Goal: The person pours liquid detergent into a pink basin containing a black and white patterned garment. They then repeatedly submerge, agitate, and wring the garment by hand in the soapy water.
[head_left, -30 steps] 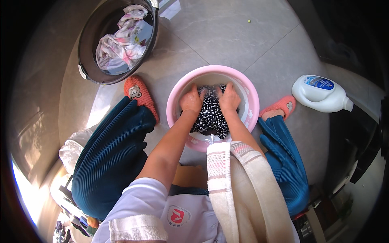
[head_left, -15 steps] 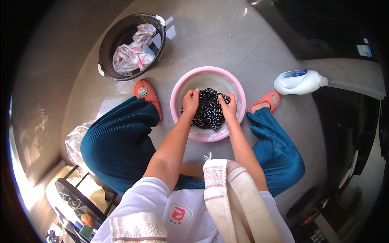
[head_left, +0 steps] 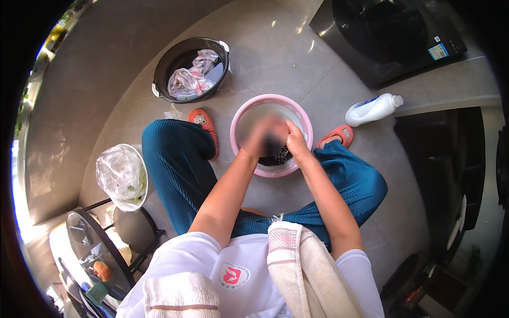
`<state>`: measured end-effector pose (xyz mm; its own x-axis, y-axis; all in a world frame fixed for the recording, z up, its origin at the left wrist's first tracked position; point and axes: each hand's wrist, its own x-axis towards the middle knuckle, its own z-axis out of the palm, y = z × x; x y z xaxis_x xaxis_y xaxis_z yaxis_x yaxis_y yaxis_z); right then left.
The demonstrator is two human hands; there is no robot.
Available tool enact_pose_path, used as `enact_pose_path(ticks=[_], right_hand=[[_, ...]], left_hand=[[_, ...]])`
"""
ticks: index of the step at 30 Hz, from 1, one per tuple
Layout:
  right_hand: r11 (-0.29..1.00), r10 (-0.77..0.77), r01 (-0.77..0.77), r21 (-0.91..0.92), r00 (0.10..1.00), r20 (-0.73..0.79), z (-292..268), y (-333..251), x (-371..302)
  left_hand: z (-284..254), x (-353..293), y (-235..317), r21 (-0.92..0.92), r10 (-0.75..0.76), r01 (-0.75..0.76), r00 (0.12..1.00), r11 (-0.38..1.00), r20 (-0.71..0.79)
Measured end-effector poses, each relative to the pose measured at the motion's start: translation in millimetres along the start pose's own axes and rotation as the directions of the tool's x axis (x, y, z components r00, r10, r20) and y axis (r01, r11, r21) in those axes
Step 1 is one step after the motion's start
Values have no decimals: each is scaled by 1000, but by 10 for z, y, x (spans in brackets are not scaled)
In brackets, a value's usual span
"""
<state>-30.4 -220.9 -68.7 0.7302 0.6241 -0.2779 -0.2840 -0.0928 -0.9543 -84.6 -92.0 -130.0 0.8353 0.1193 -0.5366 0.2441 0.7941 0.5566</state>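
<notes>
A pink-rimmed basin (head_left: 271, 97) stands on the floor between my legs. In it lies a black cloth (head_left: 281, 155) with small white flecks, partly covered by my hands. On the basin's right side, my right hand (head_left: 298, 140) is closed on the cloth, thumb uppermost. Opposite it, my left hand (head_left: 255, 137) reaches over the cloth, close to the right one. A blur smears its fingers, so their grip cannot be made out.
Beyond my left slipper (head_left: 204, 123), a dark tub (head_left: 162, 62) holds pale, pink-patterned cloth (head_left: 188, 80). A white bottle (head_left: 374, 109) lies past my right slipper (head_left: 339, 136). To the left is a bin with a clear plastic liner (head_left: 121, 172); a dark appliance (head_left: 389, 40) stands at the far right.
My hands have drawn closer together over the black cloth, where before they held it apart at both sides. The view has shifted, bringing more of the bin at left into sight.
</notes>
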Motion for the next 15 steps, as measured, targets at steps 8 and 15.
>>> enact_pose_path(ticks=[8, 15], right_hand=[[1000, 7, -8, -16, 999, -46, -360, -247, 61], [901, -325, 273, -338, 940, -106, 270, -49, -165]], left_hand=[[289, -431, 210, 46, 14, -9, 994, 999, -107], [-401, 158, -198, -284, -19, 24, 1000, 959, 18]])
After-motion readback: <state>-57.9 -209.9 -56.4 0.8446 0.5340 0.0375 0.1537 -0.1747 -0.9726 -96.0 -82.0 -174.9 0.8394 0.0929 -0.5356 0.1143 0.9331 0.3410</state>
